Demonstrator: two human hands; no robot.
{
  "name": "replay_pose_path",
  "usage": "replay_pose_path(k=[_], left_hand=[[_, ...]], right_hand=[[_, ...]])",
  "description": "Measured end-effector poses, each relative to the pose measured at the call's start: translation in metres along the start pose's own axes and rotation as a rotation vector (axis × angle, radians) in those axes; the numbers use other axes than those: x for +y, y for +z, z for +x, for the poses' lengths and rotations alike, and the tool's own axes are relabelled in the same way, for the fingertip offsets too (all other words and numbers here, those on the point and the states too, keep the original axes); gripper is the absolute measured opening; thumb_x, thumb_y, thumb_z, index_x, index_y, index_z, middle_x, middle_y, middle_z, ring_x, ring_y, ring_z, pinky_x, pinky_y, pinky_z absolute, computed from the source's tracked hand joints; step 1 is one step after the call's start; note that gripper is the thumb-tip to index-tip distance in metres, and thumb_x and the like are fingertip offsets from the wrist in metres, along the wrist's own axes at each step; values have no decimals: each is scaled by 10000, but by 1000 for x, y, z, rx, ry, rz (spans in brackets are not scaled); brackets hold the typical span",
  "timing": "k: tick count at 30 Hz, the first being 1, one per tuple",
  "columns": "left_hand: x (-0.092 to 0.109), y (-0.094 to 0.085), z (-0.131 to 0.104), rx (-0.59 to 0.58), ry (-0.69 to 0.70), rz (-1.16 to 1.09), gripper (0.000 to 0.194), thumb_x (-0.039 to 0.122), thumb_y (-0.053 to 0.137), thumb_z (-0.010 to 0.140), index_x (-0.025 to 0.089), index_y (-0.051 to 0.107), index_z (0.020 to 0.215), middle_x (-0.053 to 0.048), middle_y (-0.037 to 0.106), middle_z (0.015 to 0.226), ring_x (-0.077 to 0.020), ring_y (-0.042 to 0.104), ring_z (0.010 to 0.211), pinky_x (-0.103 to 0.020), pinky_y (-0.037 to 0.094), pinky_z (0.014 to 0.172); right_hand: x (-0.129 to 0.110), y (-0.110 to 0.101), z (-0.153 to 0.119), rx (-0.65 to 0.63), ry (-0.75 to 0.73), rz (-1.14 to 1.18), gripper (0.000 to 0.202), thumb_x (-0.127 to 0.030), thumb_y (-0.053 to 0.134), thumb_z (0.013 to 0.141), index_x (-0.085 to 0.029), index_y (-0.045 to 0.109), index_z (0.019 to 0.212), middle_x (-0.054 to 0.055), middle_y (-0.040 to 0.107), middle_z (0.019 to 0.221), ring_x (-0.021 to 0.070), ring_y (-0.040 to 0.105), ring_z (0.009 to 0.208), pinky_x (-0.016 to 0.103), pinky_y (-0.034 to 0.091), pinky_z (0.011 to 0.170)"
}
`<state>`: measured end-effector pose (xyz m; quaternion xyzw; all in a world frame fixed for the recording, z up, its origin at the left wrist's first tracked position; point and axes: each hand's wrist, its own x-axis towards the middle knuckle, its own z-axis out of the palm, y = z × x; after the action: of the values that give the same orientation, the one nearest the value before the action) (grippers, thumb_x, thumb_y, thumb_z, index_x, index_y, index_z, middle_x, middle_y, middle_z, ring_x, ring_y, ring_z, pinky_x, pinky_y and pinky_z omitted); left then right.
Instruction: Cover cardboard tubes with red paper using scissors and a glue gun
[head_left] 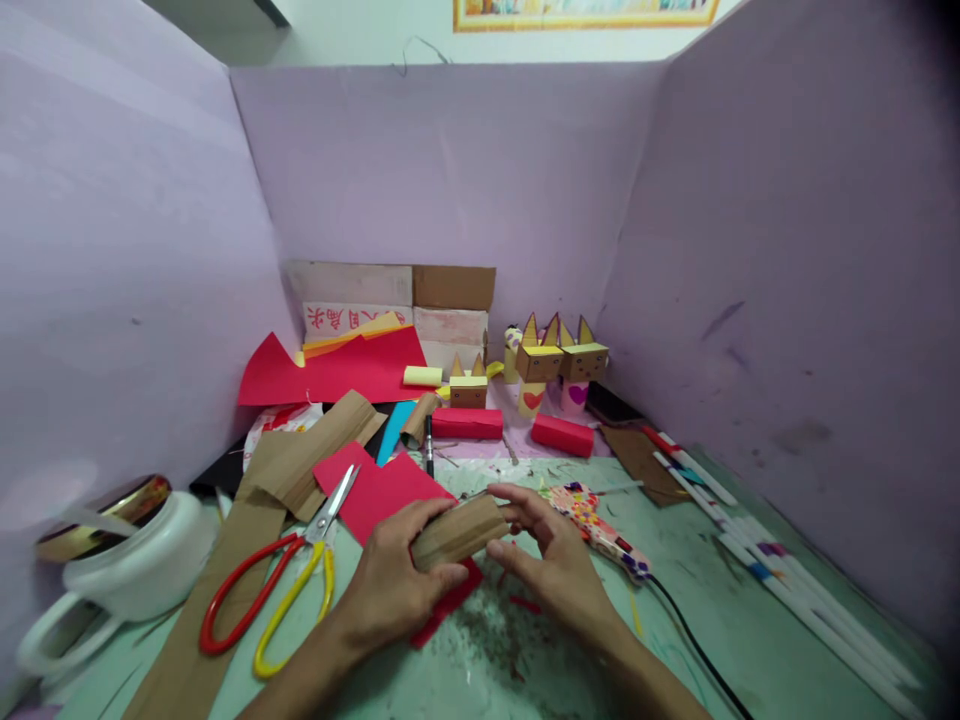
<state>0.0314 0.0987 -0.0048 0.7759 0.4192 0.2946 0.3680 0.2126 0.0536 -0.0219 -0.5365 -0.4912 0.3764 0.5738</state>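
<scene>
A short brown cardboard tube is held above the table, tilted slightly up to the right. My left hand wraps around its left part, thumb along the near side. My right hand is at the tube's right end, fingers and thumb curved but apart; whether the fingertips touch the tube I cannot tell. Under and behind the hands lies red paper, partly hidden by my left hand. Scissors with one red and one yellow handle lie open left of my left hand. Just beyond my right hand rests a flower-patterned glue gun.
Cardboard strips and a white mug stand left. Red rolls, a black marker and box-headed paper figures are at the back. White sticks lie right; the glue gun's black cord runs forward. Lilac panels enclose the table.
</scene>
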Motion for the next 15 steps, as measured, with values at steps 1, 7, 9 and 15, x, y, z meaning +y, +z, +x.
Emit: replay_pose_path(k=[1,7,9,15], left_hand=[[-1,0,0,8,26,18,470,224,649,684,151,599,1145,-117,670,1148,-261,618,1039,-415,478,930],[-16,5,-5,90,325,145,386,190,567,759,155,624,1139,-133,694,1083,-249,626,1011,-410,497,883],[-18,6,-6,83,366,159,374,177,552,769,149,628,1135,-138,704,1056,-248,636,988,-406,503,866],[-12,4,-5,-43,151,-32,416,262,596,766,162,573,1169,-128,670,1141,-273,620,1041,-417,476,914]], right_hand=[[0,0,0,3,-6,6,436,-248,717,611,-220,669,1044,72,689,999,264,597,894,413,447,825],[5,4,-3,42,-79,92,308,-174,721,580,-238,656,874,-22,626,669,208,598,688,313,464,657],[9,4,-5,52,-100,93,269,-160,713,579,-239,644,827,-34,585,630,187,565,636,289,447,607],[15,3,-11,68,-267,105,571,-130,735,646,-311,565,1160,-18,617,879,190,588,863,306,451,831]])
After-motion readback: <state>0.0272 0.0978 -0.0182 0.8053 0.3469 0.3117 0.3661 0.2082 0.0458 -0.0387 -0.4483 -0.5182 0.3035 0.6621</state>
